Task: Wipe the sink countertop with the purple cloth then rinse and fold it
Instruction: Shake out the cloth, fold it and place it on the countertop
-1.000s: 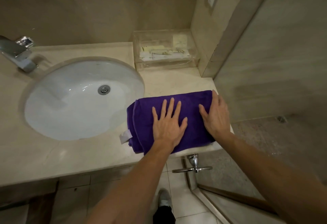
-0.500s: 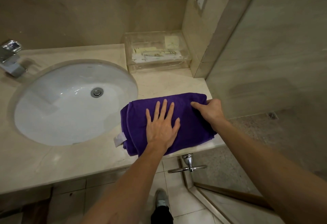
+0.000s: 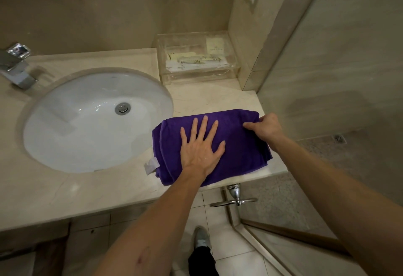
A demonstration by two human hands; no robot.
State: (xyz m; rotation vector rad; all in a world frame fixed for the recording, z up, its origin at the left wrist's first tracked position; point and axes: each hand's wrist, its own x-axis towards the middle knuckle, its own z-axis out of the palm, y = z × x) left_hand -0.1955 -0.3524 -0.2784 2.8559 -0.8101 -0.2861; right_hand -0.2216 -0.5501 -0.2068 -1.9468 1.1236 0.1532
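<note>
purple cloth (image 3: 239, 145) is lying folded on counter (image 3: 65, 188) | left hand (image 3: 200, 147) is pressing flat, fingers straight | right hand (image 3: 267, 128) is pinching its 3 o'clock edge

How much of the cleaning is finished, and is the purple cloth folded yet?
Nearly finished. The purple cloth already lies folded in layers on the countertop beside the sink. The left hand presses it flat while the right hand grips its right edge. Probably one last fold or tidy remains. Wiping and rinsing can't be confirmed.
</note>
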